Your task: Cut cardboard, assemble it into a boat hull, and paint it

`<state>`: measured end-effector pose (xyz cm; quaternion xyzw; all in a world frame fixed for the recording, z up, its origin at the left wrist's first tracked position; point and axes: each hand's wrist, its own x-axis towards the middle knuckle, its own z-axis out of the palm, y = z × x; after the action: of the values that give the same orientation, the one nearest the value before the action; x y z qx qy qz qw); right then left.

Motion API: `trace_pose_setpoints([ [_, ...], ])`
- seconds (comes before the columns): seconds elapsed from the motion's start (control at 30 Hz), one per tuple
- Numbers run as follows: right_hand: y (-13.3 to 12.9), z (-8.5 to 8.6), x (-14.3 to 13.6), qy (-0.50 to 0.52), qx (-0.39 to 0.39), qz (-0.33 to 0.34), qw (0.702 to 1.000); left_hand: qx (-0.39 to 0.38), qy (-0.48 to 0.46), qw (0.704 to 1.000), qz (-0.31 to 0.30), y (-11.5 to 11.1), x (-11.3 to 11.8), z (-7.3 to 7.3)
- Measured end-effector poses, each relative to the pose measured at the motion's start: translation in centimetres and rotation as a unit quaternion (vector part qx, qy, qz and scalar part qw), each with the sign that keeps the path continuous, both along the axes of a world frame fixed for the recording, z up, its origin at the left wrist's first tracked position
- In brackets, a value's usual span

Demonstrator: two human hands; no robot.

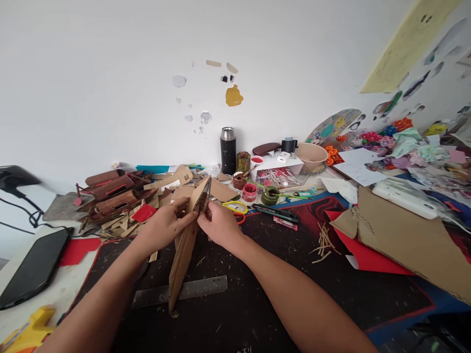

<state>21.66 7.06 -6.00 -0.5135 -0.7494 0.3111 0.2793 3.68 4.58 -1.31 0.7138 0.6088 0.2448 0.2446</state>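
Observation:
A long, narrow folded cardboard piece [185, 252] stands tilted over the dark mat, its upper end pointed and its lower tip near the mat. My left hand [167, 224] grips it from the left, thumb stretched across its edge. From the right, my right hand [221, 224] pinches the same piece near the upper end, fingers closed. A dark slim pointed shape shows at that end; I cannot tell whether it belongs to the cardboard. Below the hands a metal ruler [204, 287] lies flat, partly behind the cardboard's lower end.
Brown cardboard boat models [116, 198] and scraps crowd the left, beyond a phone [35, 267] and a yellow glue gun [33, 328]. Scissors [237, 208], a utility knife [275, 213], paint jars [270, 195] and a black flask [228, 152] stand or lie ahead. Cardboard sheets [405, 230] cover the right.

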Motion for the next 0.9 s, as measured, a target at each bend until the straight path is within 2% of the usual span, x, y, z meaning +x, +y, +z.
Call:
trace_pose_setpoints([
  [0.13,-0.2,0.4,0.0,0.026,-0.011,0.007,1.000,-0.016,-0.085,0.996,-0.027,0.3,-0.4,0.0],
  [0.33,-0.3,0.4,-0.2,0.021,-0.015,0.004,1.000,-0.004,-0.104,0.995,-0.009,0.5,0.1,-0.9],
  [0.47,-0.5,-0.1,-0.2,0.081,-0.078,0.027,0.993,0.013,-0.098,0.993,0.057,0.7,0.2,-1.4],
  [0.57,-0.9,-0.5,-0.3,0.133,-0.141,0.084,0.978,0.045,-0.108,0.983,0.144,0.8,-0.3,-1.4],
  [0.63,-1.2,-0.7,-0.4,0.157,-0.162,0.117,0.967,0.074,-0.143,0.971,0.179,0.9,-0.6,-1.3],
  [0.77,-1.4,-0.9,-0.6,0.183,-0.196,0.132,0.954,0.120,-0.202,0.951,0.202,0.9,-0.9,-1.0],
  [0.9,-1.8,-1.3,-1.0,0.187,-0.213,0.142,0.948,0.127,-0.220,0.945,0.208,0.7,-0.4,-0.9],
])
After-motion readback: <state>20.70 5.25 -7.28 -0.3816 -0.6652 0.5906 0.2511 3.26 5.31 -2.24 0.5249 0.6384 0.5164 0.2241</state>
